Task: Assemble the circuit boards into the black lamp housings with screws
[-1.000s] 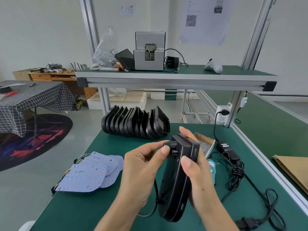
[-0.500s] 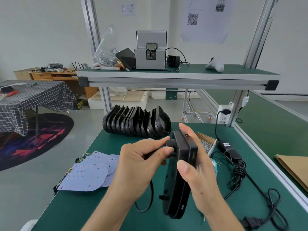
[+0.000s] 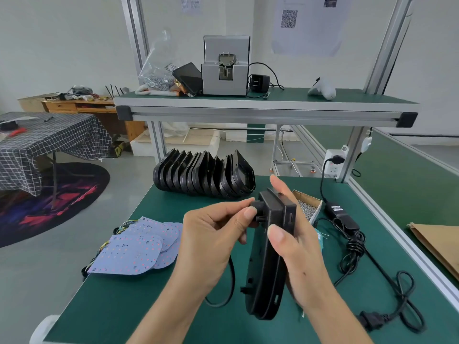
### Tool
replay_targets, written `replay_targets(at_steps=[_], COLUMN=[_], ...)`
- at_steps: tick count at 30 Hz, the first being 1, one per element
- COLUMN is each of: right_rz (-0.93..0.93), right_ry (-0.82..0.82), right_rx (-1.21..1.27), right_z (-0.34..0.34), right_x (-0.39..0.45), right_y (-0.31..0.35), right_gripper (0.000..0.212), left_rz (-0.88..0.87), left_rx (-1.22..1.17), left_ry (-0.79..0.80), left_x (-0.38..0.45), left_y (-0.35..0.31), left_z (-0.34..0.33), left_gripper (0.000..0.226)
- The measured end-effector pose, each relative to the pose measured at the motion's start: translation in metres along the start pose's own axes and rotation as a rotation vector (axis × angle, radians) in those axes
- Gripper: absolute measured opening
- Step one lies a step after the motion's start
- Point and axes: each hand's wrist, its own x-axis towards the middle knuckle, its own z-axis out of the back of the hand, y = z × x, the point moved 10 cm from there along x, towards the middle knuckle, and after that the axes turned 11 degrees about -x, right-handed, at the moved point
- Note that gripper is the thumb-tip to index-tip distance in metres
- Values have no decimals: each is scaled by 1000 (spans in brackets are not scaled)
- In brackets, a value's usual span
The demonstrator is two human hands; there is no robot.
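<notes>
While a loose stack of pale circuit boards [image 3: 139, 247] with coloured wires lies at the left end of the green bench [image 3: 119, 306], the left hand [image 3: 211, 244] is raised just right of them, its thumb and curled fingers pinching a small black fitting [image 3: 257, 207] that sticks out of the side of a black lamp housing [image 3: 270, 256]. That housing is held on edge above the bench, in the middle of the view, and the right hand [image 3: 298, 249] grips it from the far side, thumb pressed on the near rim and fingers wrapped round the back. A thin black cable [image 3: 229, 289] loops below the left hand. Behind the hands a row of empty black housings [image 3: 203, 175] stands nested at the back edge of the bench. Further right sits a small cardboard box of screws [image 3: 308, 207], then a black power adapter [image 3: 341, 214] whose cord coils toward the right edge.
</notes>
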Motion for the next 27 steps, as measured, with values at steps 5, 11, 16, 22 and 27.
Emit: replay_targets(at_steps=[5, 11, 16, 22, 27], right_rz=[22, 19, 9, 38, -38], right_ry=[15, 12, 23, 34, 266], right_rx=[36, 73, 13, -14, -98], right_z=[0, -3, -4, -7, -10], right_x=[-4, -10, -13, -14, -18], right_y=[2, -1, -5, -13, -32], right_gripper=[74, 72, 74, 76, 75], left_rz=[-14, 22, 43, 155, 437], left_rx=[25, 68, 62, 315, 402], left_ry=[78, 110, 152, 73, 288], left_x=[1, -1, -3, 5, 0], left_y=[-5, 6, 17, 26, 48], left_z=[-10, -10, -10, 13, 6], left_gripper=[14, 13, 11, 36, 36])
